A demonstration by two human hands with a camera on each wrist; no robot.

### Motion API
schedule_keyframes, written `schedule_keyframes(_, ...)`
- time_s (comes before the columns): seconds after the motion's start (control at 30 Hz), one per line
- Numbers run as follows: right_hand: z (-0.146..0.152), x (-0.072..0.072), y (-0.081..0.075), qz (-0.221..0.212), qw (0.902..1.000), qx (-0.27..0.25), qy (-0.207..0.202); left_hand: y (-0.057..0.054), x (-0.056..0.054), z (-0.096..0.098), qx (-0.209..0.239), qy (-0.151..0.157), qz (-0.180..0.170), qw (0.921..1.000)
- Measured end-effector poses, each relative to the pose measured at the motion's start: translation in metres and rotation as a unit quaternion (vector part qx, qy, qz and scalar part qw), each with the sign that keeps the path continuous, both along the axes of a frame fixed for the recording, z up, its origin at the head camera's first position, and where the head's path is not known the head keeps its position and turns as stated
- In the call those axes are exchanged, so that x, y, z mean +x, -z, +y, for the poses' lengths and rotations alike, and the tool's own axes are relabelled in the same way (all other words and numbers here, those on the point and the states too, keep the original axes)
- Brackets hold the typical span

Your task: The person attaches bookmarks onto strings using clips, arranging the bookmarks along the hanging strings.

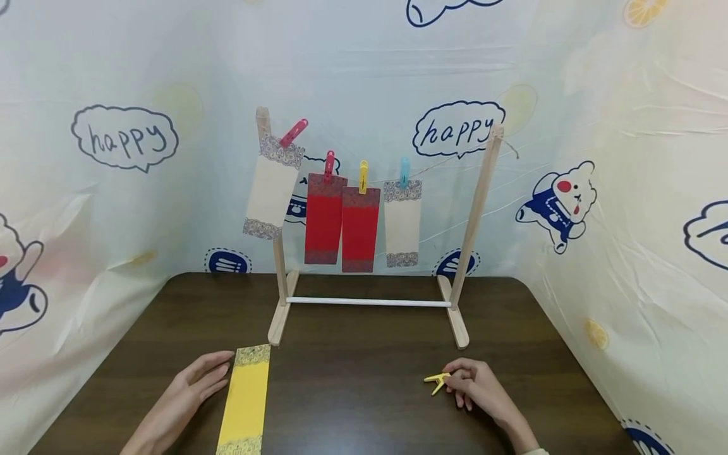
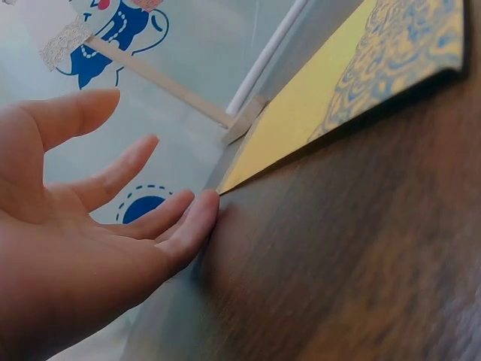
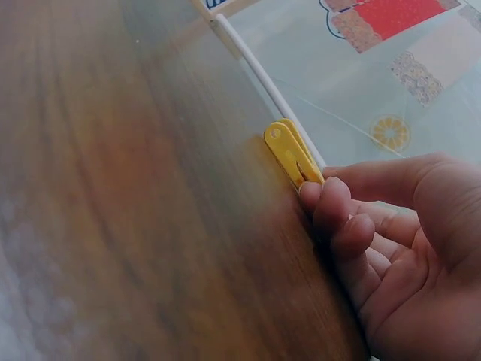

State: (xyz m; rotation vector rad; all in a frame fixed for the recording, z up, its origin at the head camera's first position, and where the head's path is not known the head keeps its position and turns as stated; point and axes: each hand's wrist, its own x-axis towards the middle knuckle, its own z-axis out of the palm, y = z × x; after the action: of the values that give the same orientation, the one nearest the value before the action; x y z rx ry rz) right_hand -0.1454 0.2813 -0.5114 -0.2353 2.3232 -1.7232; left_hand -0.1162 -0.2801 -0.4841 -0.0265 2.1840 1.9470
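Note:
A yellow card [image 1: 246, 395] with patterned ends lies on the table at the left. My left hand [image 1: 184, 398] is beside its left edge, fingers extended. In the left wrist view, the fingertips of the left hand [image 2: 113, 195] touch the table right at a corner of the yellow card [image 2: 301, 98]; thumb and index finger are spread apart. Over the table at the right, my right hand [image 1: 478, 385] pinches a yellow clothespin [image 1: 436, 381]. The right wrist view shows the clothespin [image 3: 285, 150] between thumb and fingers of the right hand [image 3: 421, 248].
Behind stands a wooden rack with a left post [image 1: 280, 265], a right post [image 1: 478, 208] and a white crossbar [image 1: 370, 302]. From its string hang white cards [image 1: 273, 189] and red cards [image 1: 324, 221], held by pink, yellow and blue clothespins. A printed curtain [image 1: 341, 63] surrounds the table [image 1: 352, 379].

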Motion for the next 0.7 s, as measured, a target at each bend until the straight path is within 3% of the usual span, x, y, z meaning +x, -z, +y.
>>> schedule_keyframes(0.13, 0.001, -0.002, 0.001, 0.002, 0.9999, -0.008, 0.013, -0.001, -0.001, 0.001, -0.001, 0.009, 0.011, 0.9999)
schedule_keyframes(0.27, 0.001, -0.001, 0.001, 0.01, 0.9985, -0.007, 0.053, -0.003, -0.001, 0.005, -0.006, 0.021, 0.013, 0.9997)
schedule_keyframes(0.37, 0.001, 0.001, -0.002, 0.029, 0.9961, 0.003, 0.083, -0.006, -0.002, 0.01, -0.04, 0.013, 0.001, 0.9991)
schedule_keyframes(0.43, 0.001, 0.002, -0.005, 0.039, 0.9947, 0.011, 0.094, -0.008, -0.003, 0.015, -0.095, -0.001, -0.001, 0.9955)
schedule_keyframes(0.5, 0.001, 0.003, -0.007, 0.044, 0.9942, 0.011, 0.098, -0.008, -0.004, 0.02, -0.188, -0.013, 0.015, 0.9819)
schedule_keyframes(0.53, 0.001, 0.002, -0.008, 0.047, 0.9942, 0.011, 0.096, -0.009, -0.004, 0.022, -0.24, -0.017, 0.023, 0.9704)
schedule_keyframes(0.63, 0.0, 0.001, -0.01, 0.067, 0.9935, 0.017, 0.091, -0.012, -0.002, 0.031, -0.393, -0.023, 0.025, 0.919)
schedule_keyframes(0.7, 0.0, 0.0, -0.009, 0.083, 0.9923, 0.016, 0.09, -0.014, 0.0, 0.039, -0.457, -0.016, 0.007, 0.8891)
